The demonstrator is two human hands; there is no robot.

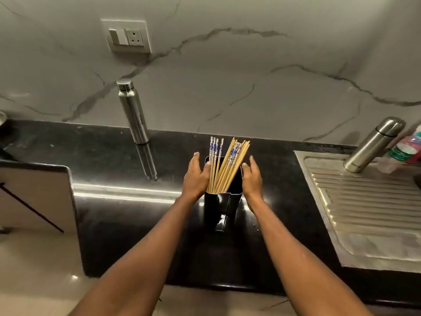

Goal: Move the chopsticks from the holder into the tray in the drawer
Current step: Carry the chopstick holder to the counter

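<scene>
The chopsticks (224, 169) stand in a black rectangular holder (219, 201) in the middle of the dark counter (136, 213). Several with blue-and-white patterned tops stand nearly upright at its 9 o'clock side. The plain wooden ones lean toward 1 o'clock.

The left hand (196, 176) lies flat against the holder's 9 o'clock wall, with its thumb at the rim. Its grip is released and the fingers are straight. The right hand (251, 176) mirrors it on the 3 o'clock wall, with the same released grip, its palm on the wall and its thumb near the rim.

From the holder, a tall steel bottle (133, 112) stands at 10 o'clock against the marble wall. A switch plate (126, 36) sits higher at 11 o'clock. At 2 o'clock a steel flask (373, 144) rests on the ribbed steel drainboard (364, 201), which runs down to 4 o'clock.
</scene>
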